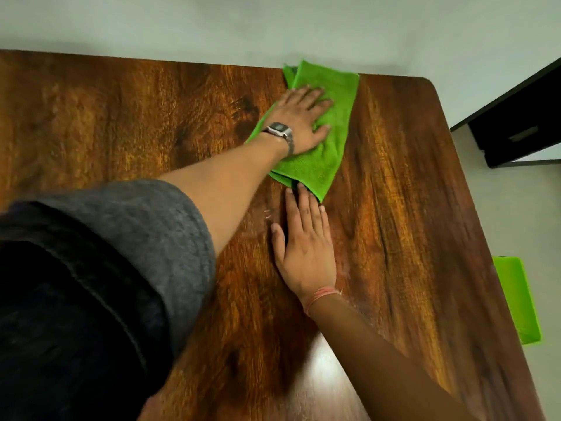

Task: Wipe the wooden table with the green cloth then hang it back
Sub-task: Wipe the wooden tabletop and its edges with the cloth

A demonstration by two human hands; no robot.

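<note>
- Wooden table (pixel 394 183): dark, strongly grained top; its far edge runs along a pale wall, with a rounded far right corner.
- Green cloth (pixel 321 153): folded, lying flat near the far edge, short of the far right corner; one end reaches that edge.
- Left hand (pixel 300 117): laid flat on the cloth's middle, fingers straight and spread, pressing down, nothing pinched. Wristwatch (pixel 279 130) on the wrist; grey sleeve (pixel 145 238) pushed up the arm.
- Right hand (pixel 306 238): flat on bare wood, fingers straight, fingertips at the cloth's near end. Thread band (pixel 318 296) on the wrist.
- Green tray-like object (pixel 519 302): beyond the table's right edge, lower down.
</note>
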